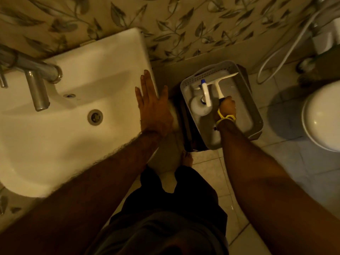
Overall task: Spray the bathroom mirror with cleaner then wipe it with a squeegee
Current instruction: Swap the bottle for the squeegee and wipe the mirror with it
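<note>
The mirror itself is out of view; the camera looks down at the floor, so nothing shows whether any glass has been sprayed or wiped. The squeegee [219, 85] lies in a grey basket [256, 115] that sits on a dark stand beside the sink [95, 57], its white blade toward the basket's far corner and its handle toward the person. The right hand [226, 105] is clenched around that handle, down inside the basket. Whether the tool is being lifted out or set down cannot be told from this one view. The left hand [153, 107] lies flat and released, fingers spread, over the right edge of the sink, grasping nothing.

Just left of the squeegee, a spray bottle [204, 97] with a blue nozzle also rests in the basket. With both tools in the basket, my judgement is that the job is either just starting or already finishing; neither spraying nor wiping is under way here.

Counted: one squeegee, one spray bottle, one basket, one sink with one tap [36, 89], two hands, one yellow band [225, 117] at the right wrist. Another white item lies near the basket's close end, partly hidden by the arm; I cannot tell what it is.
</note>
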### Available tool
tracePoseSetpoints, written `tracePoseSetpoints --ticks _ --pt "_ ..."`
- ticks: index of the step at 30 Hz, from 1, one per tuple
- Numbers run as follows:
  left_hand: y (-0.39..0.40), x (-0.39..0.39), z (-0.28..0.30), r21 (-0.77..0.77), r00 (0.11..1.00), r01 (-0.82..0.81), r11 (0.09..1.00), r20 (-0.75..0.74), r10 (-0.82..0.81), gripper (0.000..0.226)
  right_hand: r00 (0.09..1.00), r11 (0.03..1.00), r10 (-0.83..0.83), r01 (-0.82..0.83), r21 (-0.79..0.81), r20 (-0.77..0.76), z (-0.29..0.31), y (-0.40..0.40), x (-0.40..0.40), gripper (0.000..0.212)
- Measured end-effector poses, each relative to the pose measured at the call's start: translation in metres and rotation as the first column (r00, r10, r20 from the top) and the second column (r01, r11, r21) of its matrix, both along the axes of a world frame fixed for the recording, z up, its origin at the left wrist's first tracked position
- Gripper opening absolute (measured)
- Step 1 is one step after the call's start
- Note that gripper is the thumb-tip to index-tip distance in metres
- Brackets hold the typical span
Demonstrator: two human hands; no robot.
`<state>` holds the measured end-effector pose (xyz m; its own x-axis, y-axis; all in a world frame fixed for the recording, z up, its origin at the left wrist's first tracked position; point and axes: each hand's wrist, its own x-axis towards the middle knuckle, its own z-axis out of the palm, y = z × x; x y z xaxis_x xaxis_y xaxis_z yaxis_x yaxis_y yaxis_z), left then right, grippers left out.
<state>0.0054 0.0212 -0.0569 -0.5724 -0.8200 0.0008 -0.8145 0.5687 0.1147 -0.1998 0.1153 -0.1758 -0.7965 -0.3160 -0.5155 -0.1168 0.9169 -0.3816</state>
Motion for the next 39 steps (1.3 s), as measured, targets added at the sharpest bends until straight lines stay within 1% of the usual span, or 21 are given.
tracePoseSetpoints --ticks 1,2,4,5,7,9,11,12,13,14,15,16,18,20,23,26,30,33,37,39 --pt "0.0 0.0 0.0 0.007 1.0 -0.005 1.0 -0.007 0.005 0.063 1.0 0.999 -0.005 0.005 -0.032 -0.02 0.01 0.001 0.0 0.03" --pt "0.0 0.0 0.001 0.021 1.0 -0.004 1.0 -0.021 0.004 0.053 0.999 0.997 -0.014 0.01 -0.071 -0.045 0.019 0.002 0.002 0.028" --pt "0.001 -0.003 0.004 0.058 0.999 0.0 0.998 -0.045 0.003 0.025 0.994 0.99 -0.05 0.037 -0.136 -0.095 0.04 0.006 0.003 0.026" --pt "0.001 -0.003 0.006 0.073 1.0 -0.001 0.997 -0.029 0.003 0.022 0.99 0.986 -0.068 0.048 -0.162 -0.12 0.054 0.008 0.005 0.026" --pt "0.002 -0.002 0.009 0.095 0.999 -0.004 0.995 0.034 0.001 0.035 0.981 0.967 -0.108 0.066 -0.248 -0.16 0.084 0.012 0.011 0.029" --pt "0.002 -0.002 0.016 0.121 0.997 0.009 0.993 0.076 -0.018 0.056 0.969 0.93 -0.156 0.078 -0.36 -0.193 0.115 0.017 0.021 0.03" --pt "-0.002 -0.003 0.027 0.188 0.989 0.022 0.982 0.14 -0.048 0.071 0.949 0.882 -0.225 0.102 -0.459 -0.221 0.142 0.017 0.028 0.028" --pt "-0.002 -0.002 0.038 0.224 0.989 0.027 0.974 0.137 -0.059 0.075 0.936 0.858 -0.268 0.124 -0.499 -0.23 0.158 0.019 0.033 0.026" --pt "-0.003 0.001 0.051 0.259 0.994 0.033 0.965 0.092 -0.059 0.077 0.92 0.829 -0.308 0.134 -0.543 -0.244 0.174 0.018 0.04 0.027" --pt "-0.003 0.004 0.066 0.279 0.999 0.052 0.959 -0.004 -0.053 0.076 0.902 0.791 -0.344 0.13 -0.598 -0.26 0.191 0.017 0.046 0.029" --pt "-0.001 0.008 0.082 0.27 0.989 0.092 0.958 -0.134 -0.057 0.073 0.884 0.738 -0.379 0.112 -0.665 -0.272 0.21 0.016 0.055 0.031" --pt "0.002 0.014 0.098 0.225 0.96 0.147 0.963 -0.266 -0.085 0.069 0.869 0.677 -0.41 0.087 -0.731 -0.277 0.229 0.014 0.064 0.03" --pt "0.001 0.027 0.13 0.071 0.86 0.244 0.967 -0.477 -0.182 0.059 0.849 0.564 -0.453 0.037 -0.825 -0.272 0.265 0.004 0.085 0.026" --pt "-0.009 0.039 0.163 -0.129 0.746 0.251 0.959 -0.606 -0.277 0.049 0.839 0.468 -0.474 -0.019 -0.884 -0.268 0.3 -0.012 0.107 0.025" --pt "-0.033 0.062 0.221 -0.346 0.636 0.193 0.918 -0.668 -0.385 0.041 0.842 0.325 -0.467 -0.118 -0.938 -0.268 0.353 -0.043 0.143 0.022" --pt "-0.062 0.095 0.276 -0.502 0.576 0.093 0.86 -0.677 -0.458 0.044 0.853 0.164 -0.434 -0.242 -0.956 -0.29 0.402 -0.076 0.183 0.018" --pt "-0.1 0.146 0.338 -0.619 0.553 -0.075 0.782 -0.678 -0.484 0.046 0.894 0.026 -0.326 -0.317 -0.948 -0.307 0.458 -0.122 0.237 0.019" --pt "-0.133 0.186 0.385 -0.702 0.552 -0.176 0.691 -0.651 -0.521 0.047 0.894 -0.056 -0.267 -0.387 -0.92 -0.36 0.494 -0.153 0.273 0.017" --pt "-0.193 0.24 0.458 -0.767 0.602 -0.297 0.569 -0.613 -0.511 0.051 0.865 -0.141 -0.201 -0.49 -0.86 -0.459 0.541 -0.192 0.31 0.017" --pt "-0.226 0.266 0.499 -0.758 0.63 -0.345 0.554 -0.624 -0.463 0.054 0.841 -0.196 -0.165 -0.54 -0.819 -0.515 0.57 -0.215 0.327 0.021"
